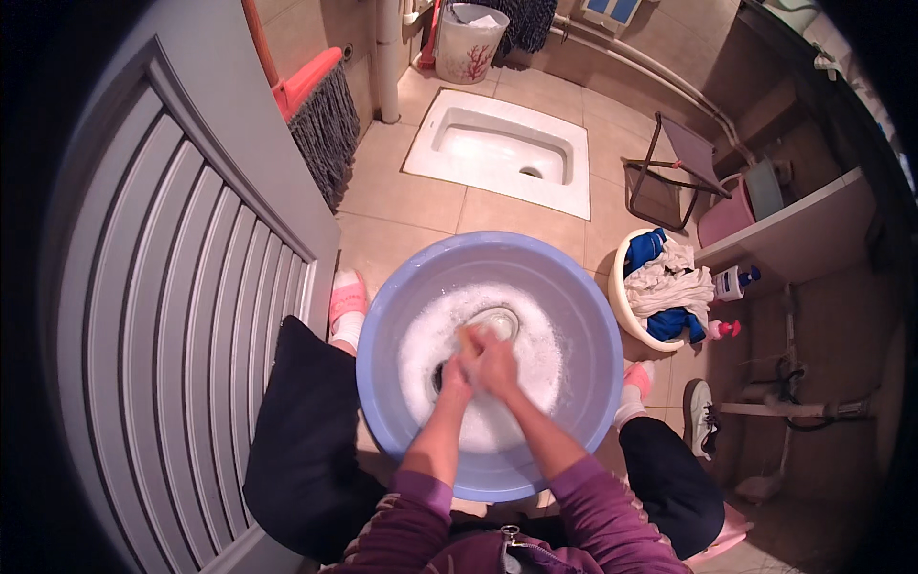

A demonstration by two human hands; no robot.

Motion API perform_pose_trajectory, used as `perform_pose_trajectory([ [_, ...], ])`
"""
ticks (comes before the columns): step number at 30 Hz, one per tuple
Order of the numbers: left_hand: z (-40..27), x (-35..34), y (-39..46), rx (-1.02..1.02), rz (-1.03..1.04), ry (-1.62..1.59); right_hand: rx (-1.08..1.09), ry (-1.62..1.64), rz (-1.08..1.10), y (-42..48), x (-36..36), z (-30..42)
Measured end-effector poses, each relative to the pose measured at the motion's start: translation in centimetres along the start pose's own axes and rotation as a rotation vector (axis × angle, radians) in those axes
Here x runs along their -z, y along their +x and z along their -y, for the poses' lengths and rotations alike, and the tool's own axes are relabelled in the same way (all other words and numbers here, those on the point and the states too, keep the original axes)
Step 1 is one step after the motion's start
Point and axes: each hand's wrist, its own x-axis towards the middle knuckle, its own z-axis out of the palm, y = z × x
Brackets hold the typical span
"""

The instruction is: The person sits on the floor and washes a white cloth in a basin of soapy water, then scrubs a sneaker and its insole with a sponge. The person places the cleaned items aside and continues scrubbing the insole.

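Observation:
Between my knees stands a large blue plastic basin [495, 484] with white suds [534, 380] in it. Both my hands are over the suds, close together and blurred. My right hand [493, 362] is closed around a yellowish brush or block [470, 340], whose kind I cannot tell. Beneath and just beyond it, a pale shoe [505, 320] shows its rounded end out of the foam. My left hand [457, 376] lies against the right one, beside a dark opening that looks like part of the shoe; its fingers are partly hidden.
A squat toilet [495, 194] lies beyond the basin. To the right are a cream tub [618, 301] of wet clothes, pump bottles [729, 284], a white shoe [699, 412] and a folding stool [685, 154]. At left stand a louvred door [186, 287] and a mop [323, 122].

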Motion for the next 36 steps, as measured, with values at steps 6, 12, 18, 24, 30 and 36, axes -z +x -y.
perform_pose_trajectory([
  [6,0.7,-2.2,-1.1,0.029,-0.032,0.172,0.002,-0.261,-0.187,4.2,-1.0,-4.7],
  [12,0.2,-0.8,-1.1,-0.055,0.006,0.129,-0.12,0.062,0.049,1.4,-0.6,-2.7],
  [18,1.5,-2.0,-1.2,-0.011,-0.102,0.2,-0.004,-0.199,-0.225,2.3,-0.6,-5.3],
  [24,0.7,-2.2,-1.8,-0.025,-0.138,0.221,-0.184,-0.042,-0.149,1.8,-0.2,-3.9],
  [30,0.7,-0.1,-0.1,-0.023,-0.167,0.258,0.01,-0.143,-0.179,0.4,-0.7,-3.7],
  [36,1.5,-1.0,-0.6,0.011,-0.084,0.251,-0.226,-0.044,-0.123,4.5,1.3,-5.2],
])
